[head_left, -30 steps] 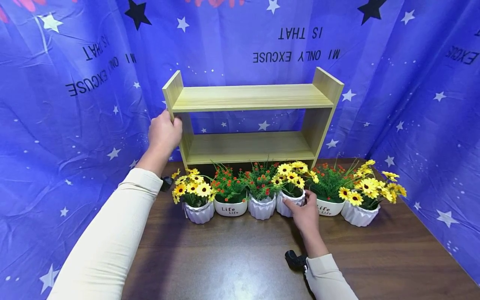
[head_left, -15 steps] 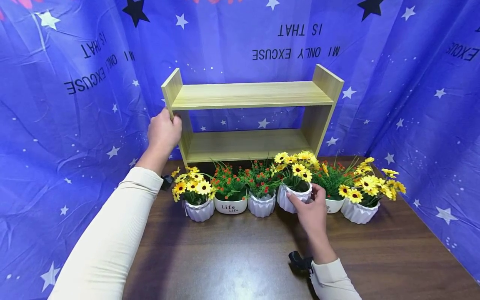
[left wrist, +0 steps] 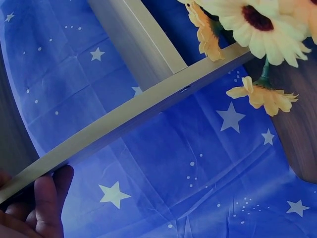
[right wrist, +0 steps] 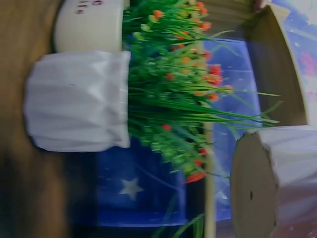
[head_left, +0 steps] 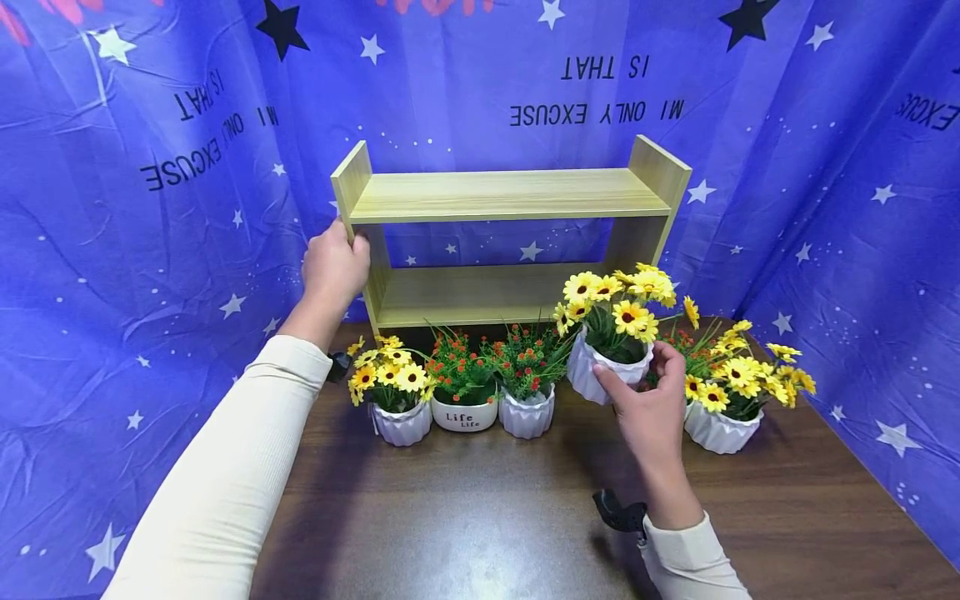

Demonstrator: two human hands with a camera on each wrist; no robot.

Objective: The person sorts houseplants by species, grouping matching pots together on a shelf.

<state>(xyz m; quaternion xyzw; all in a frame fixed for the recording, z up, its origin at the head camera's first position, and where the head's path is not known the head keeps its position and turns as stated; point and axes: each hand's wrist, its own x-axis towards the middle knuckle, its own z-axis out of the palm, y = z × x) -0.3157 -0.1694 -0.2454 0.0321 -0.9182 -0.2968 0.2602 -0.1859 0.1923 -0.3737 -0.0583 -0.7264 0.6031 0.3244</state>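
My right hand (head_left: 652, 417) grips a white fluted pot (head_left: 609, 367) of yellow daisy-like flowers (head_left: 630, 310) by its side, raised off the table and tilted. In the right wrist view the underside of this pot (right wrist: 252, 191) shows, with a small hole in it. My left hand (head_left: 335, 262) holds the left side panel of a light wooden two-tier shelf (head_left: 510, 196). The left wrist view shows the fingers (left wrist: 47, 198) curled at the panel's edge (left wrist: 124, 116). Both tiers of the shelf bear nothing.
On the brown table (head_left: 450, 517), before the shelf, stand a daisy pot (head_left: 401, 423), an oval "Life" pot (head_left: 465, 415) and a fluted pot with red flowers (head_left: 527, 414). Another daisy pot (head_left: 723, 429) stands right. Blue star-printed cloth (head_left: 480, 83) hangs behind and at both sides.
The right hand has lifted the daisy pot from the row, up and to the right, tilting it. It now covers most of the pot behind. The left hand keeps its hold on the shelf.
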